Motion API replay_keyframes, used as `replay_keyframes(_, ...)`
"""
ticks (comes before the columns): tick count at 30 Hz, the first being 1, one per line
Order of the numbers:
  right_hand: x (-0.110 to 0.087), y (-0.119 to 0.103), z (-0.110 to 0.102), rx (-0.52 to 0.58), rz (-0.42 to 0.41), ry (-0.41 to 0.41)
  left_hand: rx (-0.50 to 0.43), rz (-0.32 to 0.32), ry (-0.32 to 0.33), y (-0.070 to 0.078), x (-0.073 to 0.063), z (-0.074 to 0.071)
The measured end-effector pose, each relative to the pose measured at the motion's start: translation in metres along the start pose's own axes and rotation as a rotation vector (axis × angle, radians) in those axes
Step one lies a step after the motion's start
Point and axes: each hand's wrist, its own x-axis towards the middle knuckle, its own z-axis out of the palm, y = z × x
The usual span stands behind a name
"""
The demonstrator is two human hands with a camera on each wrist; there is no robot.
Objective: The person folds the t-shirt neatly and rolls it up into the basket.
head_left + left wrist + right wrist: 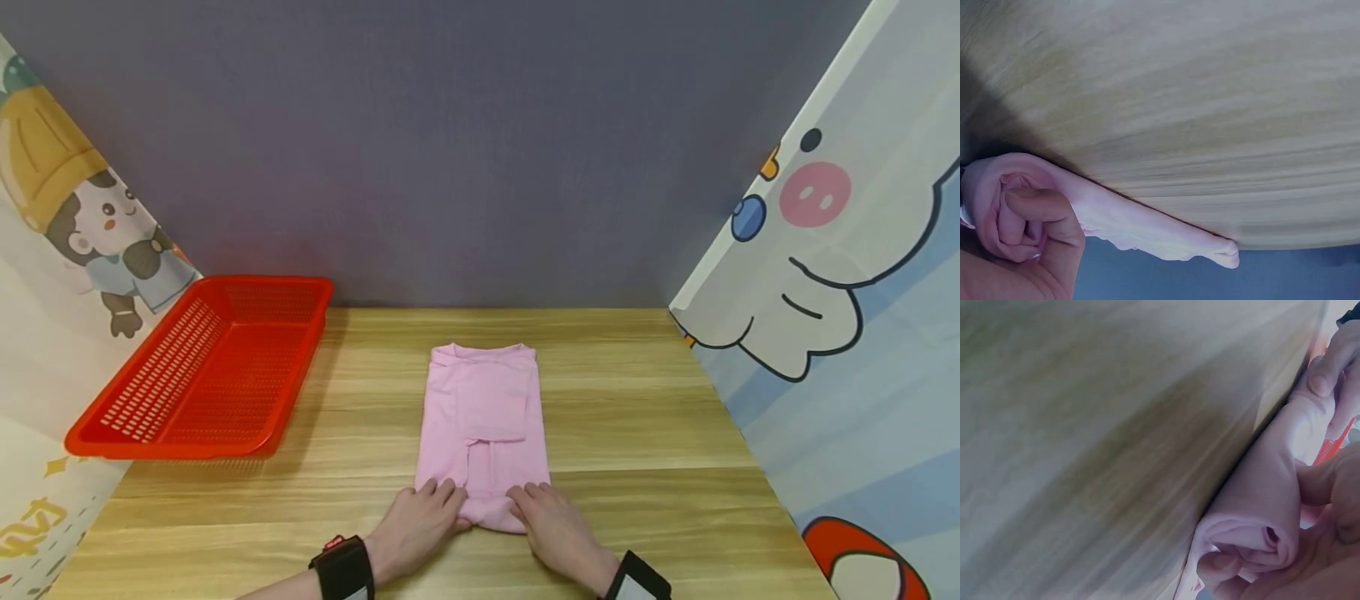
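Observation:
A pink shirt (441,408), folded into a narrow strip, lies flat on the wooden table, with its near end rolled up. My left hand (422,518) grips the left end of the roll, and in the left wrist view its bent finger (1063,222) presses at the spiral of layers. At the right end, my right hand (553,527) holds the same roll (1260,487), which the right wrist view shows end-on. A squarish folded panel (491,400) lies on top of the flat part, beyond both hands. The fingers' undersides are partly hidden in the head view.
A red plastic basket (273,421) with perforated sides stands at the left of the table (630,400). A dark grey panel (495,150) rises behind the table. Cartoon-printed sheets (855,275) flank both sides.

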Motion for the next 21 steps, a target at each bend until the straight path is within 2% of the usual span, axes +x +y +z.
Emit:
replay_keyframes(5, -0.005, 0.000, 0.002, -0.059, -0.011, 0.024, -0.101, -0.034, -0.058, 0.000, 0.005, -0.002)
replay_keyframes(9, -0.007, 0.003, 0.006, -0.039, -0.064, 0.048, -0.157, -0.064, -0.088, -0.001, 0.007, -0.001)
replay_keyframes(17, -0.003, 0.009, 0.010, -0.008, -0.155, 0.145, -0.177, -0.091, -0.083, 0.000, 0.009, 0.002)
replay_keyframes(21, 0.002, 0.010, 0.009, 0.041, -0.152, 0.108, -0.135, -0.085, -0.057, 0.000, 0.007, 0.005)
